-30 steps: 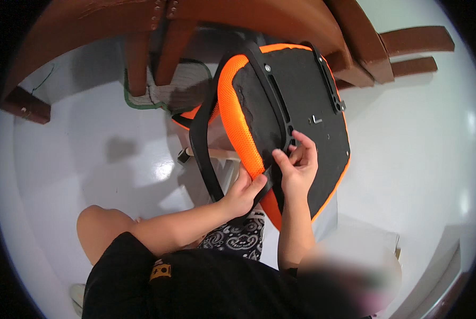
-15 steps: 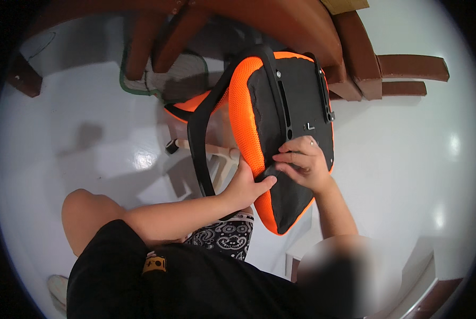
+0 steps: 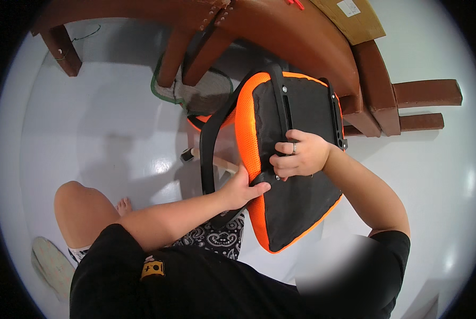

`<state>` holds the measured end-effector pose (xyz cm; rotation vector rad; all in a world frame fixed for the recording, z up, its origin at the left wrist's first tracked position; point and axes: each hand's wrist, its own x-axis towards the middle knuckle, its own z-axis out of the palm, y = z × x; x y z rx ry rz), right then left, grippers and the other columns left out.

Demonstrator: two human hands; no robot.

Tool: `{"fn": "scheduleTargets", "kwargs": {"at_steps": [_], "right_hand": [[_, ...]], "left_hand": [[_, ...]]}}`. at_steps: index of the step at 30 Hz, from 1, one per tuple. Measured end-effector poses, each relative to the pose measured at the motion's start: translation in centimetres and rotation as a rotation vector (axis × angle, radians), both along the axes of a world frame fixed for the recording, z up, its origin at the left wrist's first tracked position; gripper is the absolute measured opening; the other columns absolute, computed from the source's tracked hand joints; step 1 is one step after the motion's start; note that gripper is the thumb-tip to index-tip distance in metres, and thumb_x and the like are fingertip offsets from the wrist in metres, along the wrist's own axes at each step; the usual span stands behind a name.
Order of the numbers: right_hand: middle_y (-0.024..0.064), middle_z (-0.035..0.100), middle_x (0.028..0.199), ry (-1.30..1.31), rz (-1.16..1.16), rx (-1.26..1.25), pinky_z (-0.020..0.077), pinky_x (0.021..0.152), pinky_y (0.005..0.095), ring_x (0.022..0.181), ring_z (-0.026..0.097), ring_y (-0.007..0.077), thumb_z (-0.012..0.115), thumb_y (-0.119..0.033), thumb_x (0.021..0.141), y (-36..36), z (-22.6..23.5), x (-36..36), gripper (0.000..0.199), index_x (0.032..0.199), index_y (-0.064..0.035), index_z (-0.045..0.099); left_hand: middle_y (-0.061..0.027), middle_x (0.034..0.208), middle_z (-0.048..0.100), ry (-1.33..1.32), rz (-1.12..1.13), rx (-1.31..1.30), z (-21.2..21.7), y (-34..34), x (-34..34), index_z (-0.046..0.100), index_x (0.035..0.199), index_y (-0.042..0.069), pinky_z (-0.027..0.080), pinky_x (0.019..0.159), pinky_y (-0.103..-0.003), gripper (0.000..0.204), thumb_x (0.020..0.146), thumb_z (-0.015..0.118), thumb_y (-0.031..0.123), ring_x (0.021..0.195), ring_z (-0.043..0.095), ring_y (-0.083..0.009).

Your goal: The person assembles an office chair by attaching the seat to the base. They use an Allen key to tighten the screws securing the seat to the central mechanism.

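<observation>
An office chair tipped on its side shows its seat (image 3: 307, 212), with a black fabric underside and an orange mesh rim. My left hand (image 3: 240, 189) grips the seat's near left edge, thumb on the underside and fingers hidden behind the rim. My right hand (image 3: 302, 154) is curled over the underside at the lower end of a black slotted bar (image 3: 287, 109). Whatever its fingertips pinch is hidden. A small silver screw (image 3: 277, 177) shows just below those fingers. The black armrest loop (image 3: 209, 154) curves down the chair's left side.
Brown leather-covered furniture (image 3: 280, 32) with thick legs stands behind the chair. A cardboard piece (image 3: 355, 21) lies on it. Beneath it is a green-edged mat (image 3: 209, 90). A second bar (image 3: 336, 117) runs along the seat's right. A pale chair-base leg with a caster (image 3: 187, 154) pokes out left.
My right hand has turned over, its fingers now curled downward by the screw, and my right elbow has swung outward. My left hand keeps its hold. The whole view has shifted slightly.
</observation>
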<state>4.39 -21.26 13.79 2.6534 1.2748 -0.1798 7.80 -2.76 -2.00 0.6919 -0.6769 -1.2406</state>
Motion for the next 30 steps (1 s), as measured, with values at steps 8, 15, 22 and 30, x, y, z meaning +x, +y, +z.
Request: {"fn": "scheduleTargets", "kwargs": {"at_steps": [8, 15, 22, 30], "right_hand": [[-0.0073, 0.053, 0.085, 0.045, -0.251, -0.089, 0.0392, 0.067, 0.0339, 0.061, 0.049, 0.0122, 0.065, -0.043, 0.071, 1.2, 0.7, -1.2, 0.027, 0.073, -0.0205, 0.051], [-0.0004, 0.051, 0.075, -0.091, -1.051, 0.024, 0.0382, 0.063, 0.0348, 0.059, 0.051, 0.0196, 0.064, -0.041, 0.074, 4.7, -2.7, -6.8, 0.028, 0.073, -0.0150, 0.052], [0.0136, 0.055, 0.073, -0.452, -2.113, 0.162, 0.0423, 0.059, 0.0406, 0.065, 0.054, 0.0351, 0.062, -0.030, 0.085, 12.7, -6.1, -6.3, 0.029, 0.077, -0.0027, 0.056], [0.0227, 0.059, 0.070, -0.507, -2.585, -0.050, 0.0440, 0.060, 0.0440, 0.064, 0.057, 0.0398, 0.049, -0.030, 0.093, 15.3, -8.1, -1.4, 0.035, 0.078, 0.0012, 0.057]], "left_hand": [[-0.0151, 0.128, 0.035, 0.015, -0.007, -0.037, -0.5, -0.1, 0.1, 0.017, 0.133, -0.005, 0.028, 0.105, -0.036, 0.070, 0.084, 0.062, 0.017, 0.122, 0.035, -0.0224], [-0.0173, 0.131, 0.030, 0.118, 0.094, -0.063, -1.5, -1.1, -1.4, 0.015, 0.133, -0.006, 0.024, 0.107, -0.037, 0.073, 0.084, 0.063, 0.019, 0.125, 0.031, -0.0251], [-0.0171, 0.133, 0.030, 0.004, 0.165, -0.065, -2.6, -2.1, -2.8, 0.011, 0.137, -0.004, 0.023, 0.107, -0.036, 0.071, 0.087, 0.059, 0.013, 0.126, 0.031, -0.0257], [-0.0166, 0.129, 0.031, 0.025, 0.206, -0.064, -3.7, -2.7, -3.2, 0.015, 0.135, -0.003, 0.025, 0.106, -0.038, 0.069, 0.087, 0.061, 0.016, 0.122, 0.034, -0.0261]]}}
